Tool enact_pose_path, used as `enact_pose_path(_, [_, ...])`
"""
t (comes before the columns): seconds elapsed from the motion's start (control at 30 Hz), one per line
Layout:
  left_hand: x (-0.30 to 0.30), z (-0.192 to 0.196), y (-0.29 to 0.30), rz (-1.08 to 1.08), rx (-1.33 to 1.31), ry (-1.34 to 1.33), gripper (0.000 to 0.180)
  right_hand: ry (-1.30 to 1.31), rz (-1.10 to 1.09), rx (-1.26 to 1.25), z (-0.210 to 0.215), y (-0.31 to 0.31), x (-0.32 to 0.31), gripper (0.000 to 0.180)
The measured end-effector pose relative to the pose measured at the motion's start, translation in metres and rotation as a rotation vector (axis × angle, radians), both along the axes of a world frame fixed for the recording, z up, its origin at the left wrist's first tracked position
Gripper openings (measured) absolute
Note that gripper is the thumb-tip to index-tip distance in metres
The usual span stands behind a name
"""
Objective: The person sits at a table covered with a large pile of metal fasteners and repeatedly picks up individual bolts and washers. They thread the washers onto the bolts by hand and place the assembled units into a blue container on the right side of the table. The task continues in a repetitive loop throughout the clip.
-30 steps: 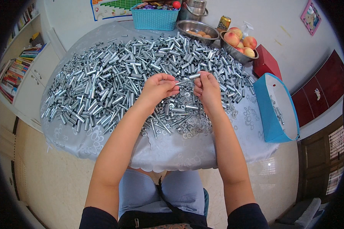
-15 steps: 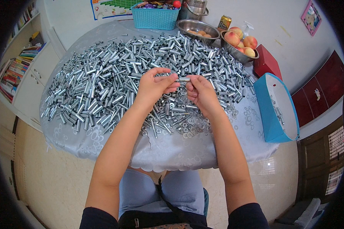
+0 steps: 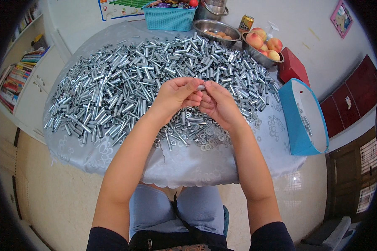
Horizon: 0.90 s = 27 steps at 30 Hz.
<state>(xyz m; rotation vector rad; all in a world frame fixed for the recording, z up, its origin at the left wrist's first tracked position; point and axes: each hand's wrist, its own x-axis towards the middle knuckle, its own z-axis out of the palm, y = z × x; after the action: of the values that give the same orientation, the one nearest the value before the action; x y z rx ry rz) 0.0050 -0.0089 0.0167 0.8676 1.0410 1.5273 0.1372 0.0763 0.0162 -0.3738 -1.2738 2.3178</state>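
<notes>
Over the middle of the pile, a short shiny metal sleeve (image 3: 201, 88) is pinched between my two hands. My left hand (image 3: 176, 95) is closed at its left end, thumb and fingertips together. From the other side my right hand (image 3: 219, 102) grips it with thumb and forefinger, the remaining fingers curled below. Fingertips cover most of the sleeve, so I cannot tell whether anything is inside it. Below and behind the hands spreads a wide heap of metal sleeves (image 3: 125, 79). Nearer to me lie flat washers (image 3: 208, 142) and several long bolts (image 3: 168, 140).
A blue fabric bin (image 3: 299, 125) with a few metal parts inside stands at the right table edge. Behind it are a red box (image 3: 294, 69), a bowl of peaches (image 3: 262, 60), a bowl of eggs (image 3: 203, 26) and a can (image 3: 246, 23). A blue basket (image 3: 167, 21) sits at the back.
My hands have come closer together around the metal sleeve, the left one moving right. Less of the sleeve shows now between the fingertips.
</notes>
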Motion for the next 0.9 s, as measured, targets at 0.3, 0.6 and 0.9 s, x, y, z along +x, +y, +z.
enact_pose_path(0.3, [0.006,0.000,0.003,0.109,0.047,-0.007,0.028,0.117,-0.092,-0.113,-0.008,0.021,0.005,0.034])
enact_pose_path(0.6, [0.003,-0.014,0.007,0.079,-0.096,0.140,0.024,0.104,-0.235,-0.187,-0.005,0.016,0.003,0.056])
enact_pose_path(0.9, [0.003,-0.014,0.006,0.125,-0.121,0.195,0.023,0.000,-0.232,0.126,-0.002,0.005,-0.002,0.055])
